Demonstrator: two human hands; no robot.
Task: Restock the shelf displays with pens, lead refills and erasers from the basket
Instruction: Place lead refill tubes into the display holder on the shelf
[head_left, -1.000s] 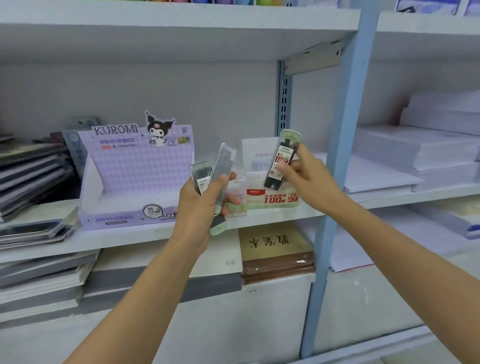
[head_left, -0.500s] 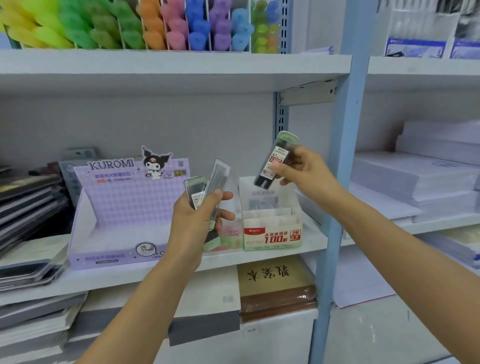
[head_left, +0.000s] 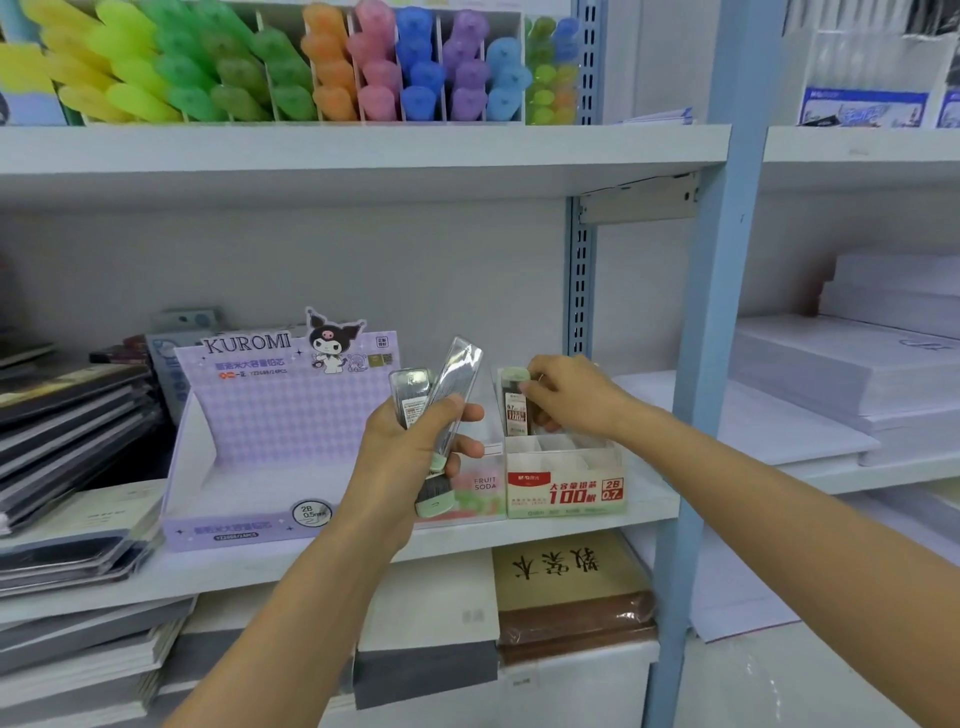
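Observation:
My left hand grips a fan of clear lead refill cases with pale green caps, held upright in front of the middle shelf. My right hand holds one lead refill case with a red label, lowered upright into the back of the small white 2B 0.7 display box. To the left stands a purple Kuromi display box, its tray bare. A Fruit Soda box sits between the two boxes, partly hidden by my left hand.
Coloured highlighters fill dividers on the top shelf. Stacks of dark notebooks lie at the left. White paper reams fill the right bay behind a blue upright post. A brown calligraphy pad lies on the lower shelf.
My right hand has dropped from above the white box down into it, with the refill case now standing inside the back. The view has tilted up, showing the highlighters.

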